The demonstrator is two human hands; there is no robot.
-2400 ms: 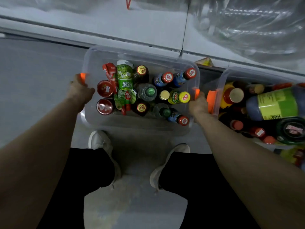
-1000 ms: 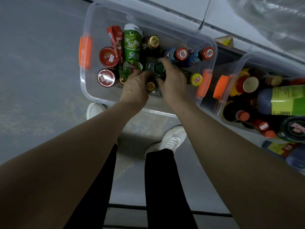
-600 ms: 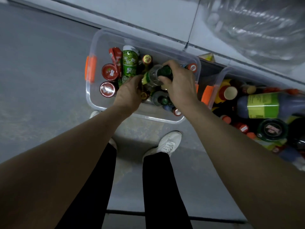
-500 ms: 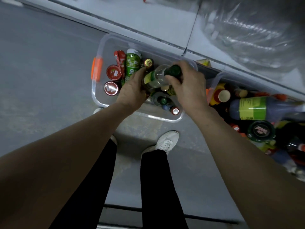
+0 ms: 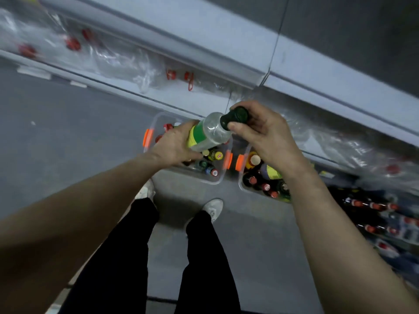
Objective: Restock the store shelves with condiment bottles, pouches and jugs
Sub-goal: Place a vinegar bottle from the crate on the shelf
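While up above the orange-latched bin (image 5: pixel 213 181), holding a clear bottle (image 5: pixel 209 132) slantwise, green-and-yellow label at the low end, dark green cap (image 5: pixel 235 115) at the high end. Gripping its labelled body with the curled left hand (image 5: pixel 174 147), pinching the cap with thumb and fingers of the right hand (image 5: pixel 265 134).

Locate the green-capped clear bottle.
Head view, centre: the bottle is held above the left clear bin, left hand gripping its labelled body, right hand gripping its cap.
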